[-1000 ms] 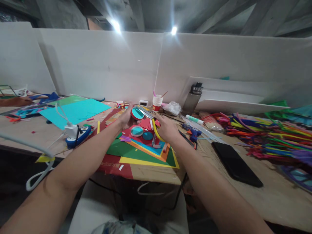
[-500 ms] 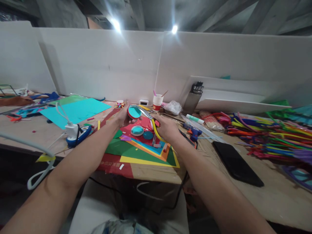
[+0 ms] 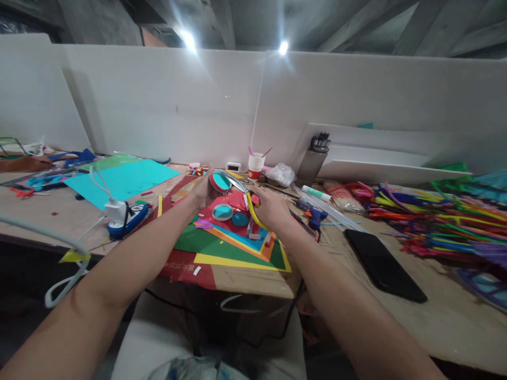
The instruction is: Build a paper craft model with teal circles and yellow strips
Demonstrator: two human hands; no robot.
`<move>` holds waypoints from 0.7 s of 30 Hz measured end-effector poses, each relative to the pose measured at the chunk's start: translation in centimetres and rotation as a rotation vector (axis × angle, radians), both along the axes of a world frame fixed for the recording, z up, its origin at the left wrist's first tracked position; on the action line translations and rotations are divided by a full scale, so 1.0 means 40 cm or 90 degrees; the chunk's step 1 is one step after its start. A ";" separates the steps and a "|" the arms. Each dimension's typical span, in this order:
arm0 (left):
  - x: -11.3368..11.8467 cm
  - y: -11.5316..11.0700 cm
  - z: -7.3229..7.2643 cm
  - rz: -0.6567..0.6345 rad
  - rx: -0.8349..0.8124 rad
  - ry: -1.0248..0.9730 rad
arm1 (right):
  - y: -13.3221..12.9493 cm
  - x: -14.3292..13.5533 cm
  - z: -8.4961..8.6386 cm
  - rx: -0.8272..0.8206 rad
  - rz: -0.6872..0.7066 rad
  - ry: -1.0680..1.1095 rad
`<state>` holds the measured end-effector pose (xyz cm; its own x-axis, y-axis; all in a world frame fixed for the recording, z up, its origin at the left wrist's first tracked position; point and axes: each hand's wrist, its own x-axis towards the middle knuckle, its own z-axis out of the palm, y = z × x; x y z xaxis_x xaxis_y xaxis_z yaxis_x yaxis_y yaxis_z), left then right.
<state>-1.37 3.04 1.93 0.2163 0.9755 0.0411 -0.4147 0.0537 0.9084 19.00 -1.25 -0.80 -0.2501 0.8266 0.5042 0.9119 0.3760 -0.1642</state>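
My left hand (image 3: pixel 205 191) holds a round turquoise disc (image 3: pixel 221 181) with a red and white rim, its face tilted toward me. My right hand (image 3: pixel 270 208) is closed round the yellow handles of the scissors (image 3: pixel 252 207). The metal blades point left and reach the disc's upper right edge. Below the hands, a second turquoise disc (image 3: pixel 222 212) with a white rim lies on red paper, beside a darker blue circle (image 3: pixel 240 219). Under them is a stack of coloured sheets, with a green sheet (image 3: pixel 206 244) near the front.
A paper cup (image 3: pixel 256 166) and a grey bottle (image 3: pixel 313 158) stand at the back. On the right lie a black phone (image 3: pixel 384 264) and many coloured pipe cleaners (image 3: pixel 443 221). A power strip (image 3: pixel 127 221) and a turquoise sheet (image 3: pixel 122 182) are on the left.
The disc in my left hand has turned and tilted slightly, and fewer of that hand's fingers show beneath it. My right hand and the scissors have hardly moved.
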 end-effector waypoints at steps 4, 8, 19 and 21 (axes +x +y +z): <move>0.007 -0.007 0.001 -0.022 0.005 -0.010 | 0.004 0.001 -0.004 0.002 -0.002 -0.007; 0.017 -0.005 -0.008 -0.021 0.033 -0.021 | 0.004 0.002 -0.008 -0.002 -0.026 -0.022; 0.011 0.000 -0.014 -0.075 -0.003 0.048 | -0.004 0.002 0.000 -0.005 -0.028 -0.033; 0.010 -0.004 -0.010 -0.080 -0.006 0.060 | -0.002 0.002 -0.001 -0.012 -0.023 -0.038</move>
<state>-0.97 2.88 1.53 0.3395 0.9406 0.0060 -0.3170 0.1084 0.9422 19.08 -1.33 -0.85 -0.2486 0.8453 0.4729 0.9335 0.3393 -0.1157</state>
